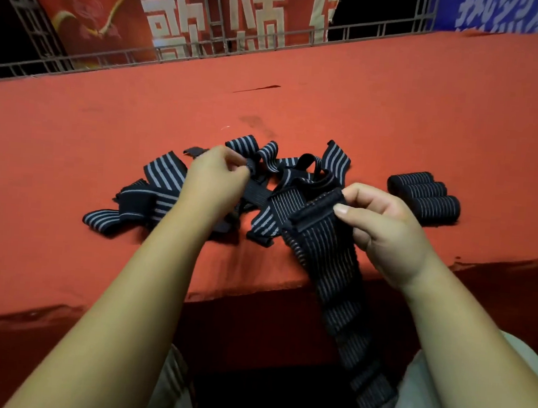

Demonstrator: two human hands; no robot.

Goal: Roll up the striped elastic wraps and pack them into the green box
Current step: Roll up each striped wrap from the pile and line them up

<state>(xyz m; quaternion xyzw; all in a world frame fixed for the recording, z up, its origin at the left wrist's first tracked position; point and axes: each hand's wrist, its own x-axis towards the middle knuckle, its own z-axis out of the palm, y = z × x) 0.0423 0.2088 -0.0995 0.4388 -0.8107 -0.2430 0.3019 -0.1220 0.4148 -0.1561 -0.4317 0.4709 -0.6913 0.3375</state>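
The fingertips of the left hand (213, 175) are buried in the tangled pile of wraps (262, 184), so what is pinched cannot be told. The lower end of the hanging wrap (336, 273) is lost in shadow below the table edge (254, 294). The red banner (178, 29) is cut off by the top edge, its characters only partly seen. The far rolled wraps (422, 196) are partly merged; their count is uncertain.
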